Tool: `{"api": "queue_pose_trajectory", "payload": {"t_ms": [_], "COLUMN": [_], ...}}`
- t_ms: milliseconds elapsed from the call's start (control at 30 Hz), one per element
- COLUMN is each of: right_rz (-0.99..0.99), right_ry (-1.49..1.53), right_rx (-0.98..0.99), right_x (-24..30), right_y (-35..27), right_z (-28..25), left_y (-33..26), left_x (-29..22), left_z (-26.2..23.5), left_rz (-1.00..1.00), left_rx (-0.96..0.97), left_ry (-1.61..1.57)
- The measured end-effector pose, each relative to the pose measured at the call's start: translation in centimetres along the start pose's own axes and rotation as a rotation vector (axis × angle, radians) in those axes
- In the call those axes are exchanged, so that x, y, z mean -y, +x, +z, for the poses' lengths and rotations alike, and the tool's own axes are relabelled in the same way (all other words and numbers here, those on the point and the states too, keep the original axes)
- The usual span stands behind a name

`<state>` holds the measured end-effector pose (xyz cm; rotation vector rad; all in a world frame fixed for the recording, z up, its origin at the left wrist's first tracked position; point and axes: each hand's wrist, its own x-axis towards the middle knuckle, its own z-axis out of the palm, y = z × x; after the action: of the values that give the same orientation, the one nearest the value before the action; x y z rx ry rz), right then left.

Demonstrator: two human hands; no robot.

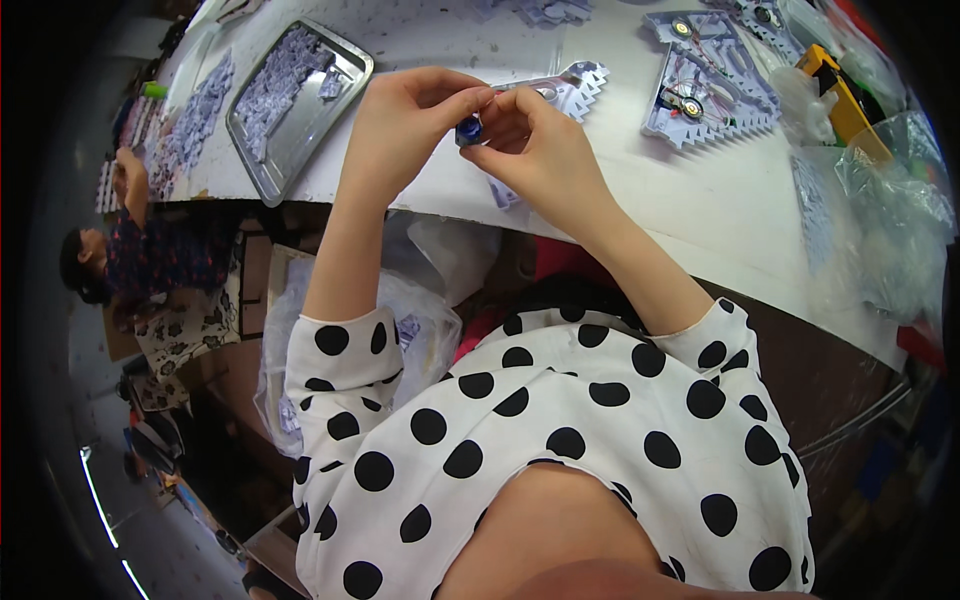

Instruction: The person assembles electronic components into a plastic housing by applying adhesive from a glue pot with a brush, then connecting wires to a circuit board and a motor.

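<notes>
Close together above the white table (640, 215), both my hands pinch at a small dark blue, roundish part with a shiny end. My left hand (405, 125) comes from the left with thumb and fingers closed near the top of the blue part (468, 131). From the other side, my right hand (550, 155) has its thumb and bent fingers around it. Fingers cover most of the piece, so its kind is unclear. Just behind my right hand lies a pale lavender plastic part (585, 90) with a toothed edge, partly hidden by the fingers.
A metal tray (290, 155) holds many small lavender pieces; a loose pile (203, 110) lies left of it. Toothed plastic housings (755, 105) with wires and round parts sit at right, near a yellow-black object (848, 100) and clear bags (890, 200). A co-worker (165, 250) sits left.
</notes>
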<state>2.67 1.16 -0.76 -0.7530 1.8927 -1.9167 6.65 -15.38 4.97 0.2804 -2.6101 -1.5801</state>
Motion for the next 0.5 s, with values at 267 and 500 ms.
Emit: {"api": "queue_pose_trajectory", "payload": {"t_ms": [267,500], "right_rz": [0.167,-0.340], "right_ry": [0.277,-0.448], "right_rx": [0.020,-0.090], "right_x": [-1.4,1.1], "right_y": [2.4,1.4], "right_z": [1.3,1.1], "left_y": [-5.3,-4.9], "left_x": [3.0,6.1], "left_z": [1.9,1.2], "left_rz": [0.452,0.089], "left_rx": [-0.296,-0.318], "left_ry": [0.242,-0.574]}}
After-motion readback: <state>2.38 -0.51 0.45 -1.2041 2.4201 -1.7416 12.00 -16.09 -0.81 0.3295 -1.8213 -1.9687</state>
